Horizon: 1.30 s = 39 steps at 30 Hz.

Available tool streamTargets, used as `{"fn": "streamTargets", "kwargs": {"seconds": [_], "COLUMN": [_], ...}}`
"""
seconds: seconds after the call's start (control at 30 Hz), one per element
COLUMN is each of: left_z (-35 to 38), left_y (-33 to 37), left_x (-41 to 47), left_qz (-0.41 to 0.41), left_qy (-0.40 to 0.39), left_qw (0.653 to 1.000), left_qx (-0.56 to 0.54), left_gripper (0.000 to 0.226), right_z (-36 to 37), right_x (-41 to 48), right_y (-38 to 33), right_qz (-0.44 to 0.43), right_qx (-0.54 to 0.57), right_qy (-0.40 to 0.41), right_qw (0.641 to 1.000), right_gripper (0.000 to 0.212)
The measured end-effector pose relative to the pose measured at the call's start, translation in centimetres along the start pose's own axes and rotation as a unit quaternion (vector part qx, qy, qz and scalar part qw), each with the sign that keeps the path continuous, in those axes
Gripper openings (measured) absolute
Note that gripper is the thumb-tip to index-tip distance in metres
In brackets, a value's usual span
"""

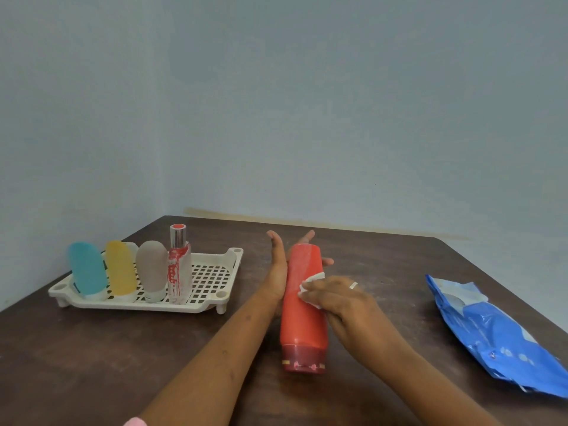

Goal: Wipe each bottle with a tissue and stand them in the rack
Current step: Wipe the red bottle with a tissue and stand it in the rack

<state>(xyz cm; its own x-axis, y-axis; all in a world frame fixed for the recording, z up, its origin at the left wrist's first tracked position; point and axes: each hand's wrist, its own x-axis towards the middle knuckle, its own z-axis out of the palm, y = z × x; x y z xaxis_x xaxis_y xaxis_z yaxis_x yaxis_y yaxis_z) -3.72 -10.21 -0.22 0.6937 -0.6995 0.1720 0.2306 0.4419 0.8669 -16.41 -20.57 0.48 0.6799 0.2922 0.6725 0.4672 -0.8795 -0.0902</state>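
Observation:
A red bottle (302, 327) with a dark red cap lies in mid-table, cap toward me. My left hand (276, 272) is under its far end, thumb straight up on the left and fingertips showing past the right side. My right hand (341, 299) holds a white tissue (316, 276) against the bottle's middle. The white rack (227, 290) stands at the left. In it a teal bottle (87, 269), a yellow bottle (121, 267), a grey bottle (152, 269) and a slim spray bottle (179, 265) stand in a row.
A blue pack of wipes (498, 333) lies at the right edge of the dark wooden table (92, 348). The right half of the rack holds nothing. Blue walls close the table's far and left sides.

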Motion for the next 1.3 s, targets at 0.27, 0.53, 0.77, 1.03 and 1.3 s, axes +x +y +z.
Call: {"fn": "streamTargets", "kwargs": {"seconds": [0.27,0.53,0.77,1.03,1.3], "left_z": [-0.3,0.3,-0.1,-1.0,-0.5], "left_y": [0.3,0.2,0.1,0.1,0.1], "left_x": [-0.1,-0.2,0.1,0.4,0.4], "left_qz": [-0.018,-0.064,-0.109,-0.13,-0.109], "left_qy": [0.0,-0.028,-0.074,-0.063,-0.075], "left_qw": [0.999,0.997,0.991,0.989,0.988], "left_qx": [-0.037,0.024,0.036,0.044,0.074], "left_gripper": [0.105,0.105,0.108,0.114,0.109], "right_z": [-0.2,-0.4,-0.3,0.3,0.5], "right_x": [3.0,6.9,7.8,7.9,6.2], "right_y": [-0.4,2.3,3.4,3.5,4.8], "right_qz": [-0.034,0.144,0.293,0.282,0.248], "right_qx": [-0.121,0.027,0.184,0.245,0.281], "right_qy": [-0.047,-0.029,-0.034,-0.024,0.032], "right_qw": [0.991,0.989,0.938,0.927,0.926], "right_gripper": [0.035,0.029,0.024,0.019,0.014]}}
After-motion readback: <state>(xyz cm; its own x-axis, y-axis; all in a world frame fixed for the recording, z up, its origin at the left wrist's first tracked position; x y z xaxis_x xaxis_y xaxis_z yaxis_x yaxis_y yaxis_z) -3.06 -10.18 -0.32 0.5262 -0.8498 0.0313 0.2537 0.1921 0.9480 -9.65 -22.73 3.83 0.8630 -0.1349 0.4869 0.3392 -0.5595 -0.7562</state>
